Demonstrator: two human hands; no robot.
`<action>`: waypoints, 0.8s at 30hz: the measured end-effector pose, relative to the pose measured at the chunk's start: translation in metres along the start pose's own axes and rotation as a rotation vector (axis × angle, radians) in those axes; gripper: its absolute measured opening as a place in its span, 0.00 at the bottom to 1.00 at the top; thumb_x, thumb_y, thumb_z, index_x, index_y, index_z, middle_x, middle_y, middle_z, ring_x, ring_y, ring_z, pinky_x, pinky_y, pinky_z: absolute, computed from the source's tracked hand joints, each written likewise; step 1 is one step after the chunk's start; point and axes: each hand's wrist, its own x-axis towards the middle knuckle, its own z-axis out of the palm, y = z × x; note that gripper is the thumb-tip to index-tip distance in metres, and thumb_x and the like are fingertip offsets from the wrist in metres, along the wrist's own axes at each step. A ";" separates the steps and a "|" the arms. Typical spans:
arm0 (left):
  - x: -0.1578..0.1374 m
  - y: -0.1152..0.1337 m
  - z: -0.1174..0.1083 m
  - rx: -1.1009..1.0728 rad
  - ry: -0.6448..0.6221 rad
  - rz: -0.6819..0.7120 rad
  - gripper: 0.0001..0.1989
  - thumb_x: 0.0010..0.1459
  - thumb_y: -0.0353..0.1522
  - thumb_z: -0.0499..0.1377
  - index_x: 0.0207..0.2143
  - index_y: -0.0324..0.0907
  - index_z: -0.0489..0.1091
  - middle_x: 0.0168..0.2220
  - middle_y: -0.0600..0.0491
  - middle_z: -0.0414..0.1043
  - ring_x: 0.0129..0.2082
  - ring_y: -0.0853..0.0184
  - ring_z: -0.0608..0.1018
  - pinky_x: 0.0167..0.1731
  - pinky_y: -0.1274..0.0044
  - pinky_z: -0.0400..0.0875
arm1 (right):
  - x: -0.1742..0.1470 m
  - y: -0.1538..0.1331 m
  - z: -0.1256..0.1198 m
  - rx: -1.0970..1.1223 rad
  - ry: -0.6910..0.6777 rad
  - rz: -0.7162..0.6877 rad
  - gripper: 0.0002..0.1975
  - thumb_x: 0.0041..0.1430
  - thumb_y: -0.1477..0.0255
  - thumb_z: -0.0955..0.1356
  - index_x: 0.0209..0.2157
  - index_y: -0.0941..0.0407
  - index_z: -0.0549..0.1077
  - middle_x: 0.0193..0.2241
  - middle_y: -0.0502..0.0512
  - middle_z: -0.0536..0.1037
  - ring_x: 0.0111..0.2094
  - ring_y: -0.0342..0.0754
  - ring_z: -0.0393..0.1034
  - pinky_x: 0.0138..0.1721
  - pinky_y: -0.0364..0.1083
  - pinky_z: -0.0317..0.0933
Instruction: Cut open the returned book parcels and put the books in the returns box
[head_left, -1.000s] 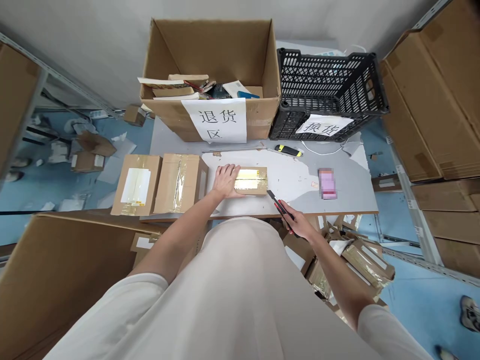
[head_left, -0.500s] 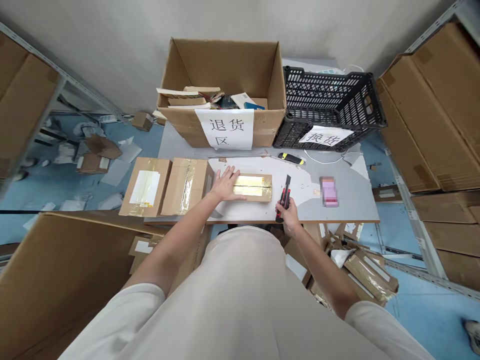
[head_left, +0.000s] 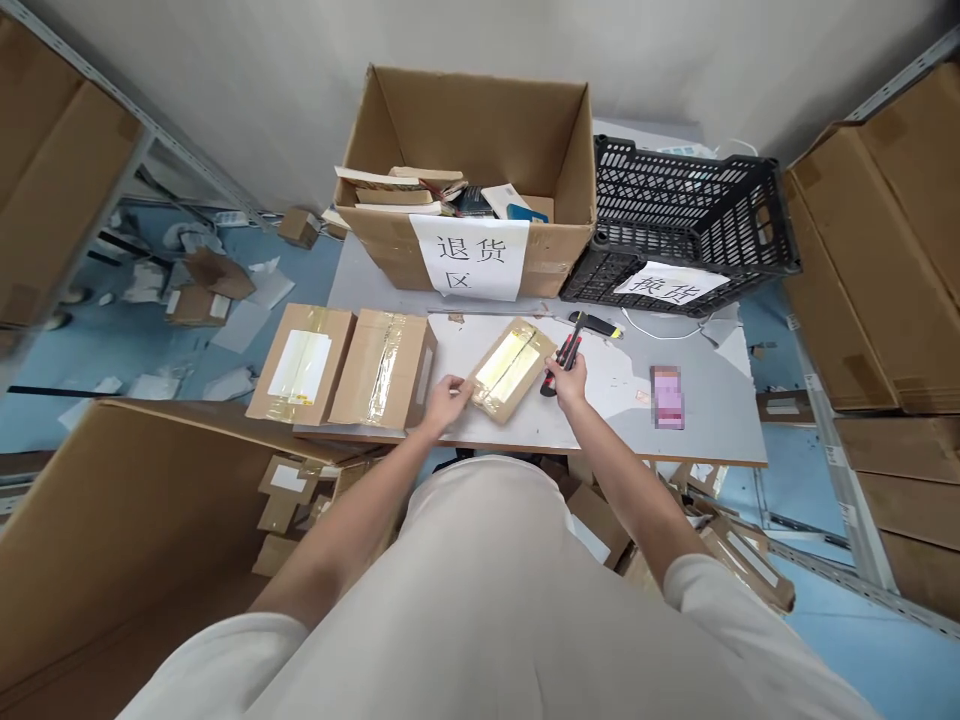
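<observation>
A small cardboard box (head_left: pixel 514 368), bound with shiny tape and bearing a pale yellow label, lies turned at an angle on the grey table. My left hand (head_left: pixel 448 403) grips its lower left corner, fingers bent together at the edge. In my right hand (head_left: pixel 568 382) is a black and red utility knife (head_left: pixel 559 366), fingers closed round the handle, blade pointing away from me. The right hand sits close to the box's right side. Just beyond the blade lies a second cutter, black and yellow (head_left: pixel 596 325).
Two taped cardboard boxes, one labelled (head_left: pixel 300 365) and one plain-topped (head_left: pixel 382 365), stand to the left. Behind are a large open carton (head_left: pixel 480 110) of books and a black plastic crate (head_left: pixel 690 220). A blurred pink item (head_left: pixel 667 398) lies right. A big carton (head_left: pixel 150 520) stands lower left.
The small box has turned from lying straight to a slant. My left hand has gone from spread on its left end to gripping its corner. My right hand brought the knife nearer the box.
</observation>
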 end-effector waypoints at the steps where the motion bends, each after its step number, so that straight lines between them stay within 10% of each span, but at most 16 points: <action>1: -0.012 -0.005 0.007 -0.071 -0.018 -0.035 0.18 0.54 0.45 0.56 0.39 0.41 0.69 0.43 0.47 0.75 0.34 0.65 0.78 0.33 0.73 0.76 | 0.007 -0.002 0.004 -0.051 -0.040 -0.020 0.23 0.40 0.64 0.73 0.37 0.53 0.63 0.32 0.47 0.73 0.29 0.42 0.68 0.36 0.45 0.67; 9: -0.032 -0.015 0.021 0.001 0.038 -0.017 0.16 0.51 0.43 0.60 0.38 0.42 0.70 0.40 0.48 0.76 0.38 0.63 0.79 0.42 0.69 0.74 | 0.004 -0.007 0.011 -0.238 -0.167 -0.094 0.22 0.45 0.61 0.70 0.41 0.54 0.64 0.41 0.53 0.76 0.38 0.45 0.71 0.42 0.47 0.66; 18: 0.094 0.073 0.001 0.334 -0.022 0.485 0.24 0.57 0.36 0.54 0.56 0.38 0.65 0.57 0.44 0.67 0.57 0.59 0.69 0.56 0.68 0.65 | -0.110 0.020 -0.049 -0.121 -0.224 0.211 0.22 0.44 0.59 0.73 0.38 0.53 0.65 0.30 0.49 0.73 0.28 0.45 0.71 0.28 0.46 0.68; 24: 0.143 0.078 0.010 0.146 -0.213 0.381 0.17 0.53 0.36 0.57 0.42 0.36 0.74 0.42 0.46 0.78 0.43 0.59 0.78 0.46 0.70 0.71 | -0.127 0.037 -0.040 0.176 -0.256 0.398 0.32 0.42 0.59 0.75 0.48 0.49 0.62 0.38 0.53 0.76 0.37 0.50 0.75 0.32 0.49 0.71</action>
